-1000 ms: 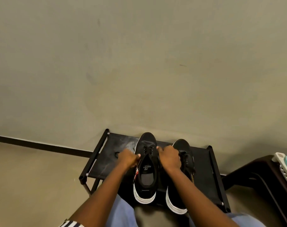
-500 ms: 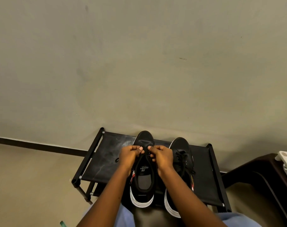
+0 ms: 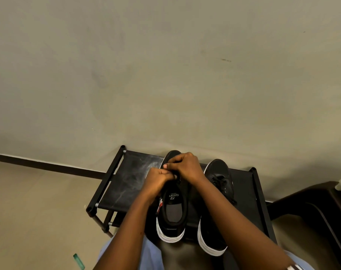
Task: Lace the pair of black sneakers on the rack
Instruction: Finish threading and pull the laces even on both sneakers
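The black low-top sneakers with white rubber soles stand side by side, toes to the wall, on the top tier of a low black fabric-and-tube shoe rack (image 3: 126, 184). The left sneaker (image 3: 172, 211) is the one in hand; the right sneaker (image 3: 221, 184) beside it already shows a black lace crossed over its tongue.

Both hands are bunched over the left sneaker's eyelet area. The left hand (image 3: 156, 182) is curled with its fingertips pinching something at the tongue, and the right hand (image 3: 185, 166) is curled tight against it, knuckles up. I judge that each holds part of the black lace, but the lace itself is hidden under the fingers.

The risks, as I read them: black lace on black upper in dim light makes it easy to miss an eyelet or cross the wrong way. A hard pull could drag the sneaker forward, since its heel already overhangs the rack's near edge. The fabric tier may sag under pressing hands and tip the neighbouring sneaker.
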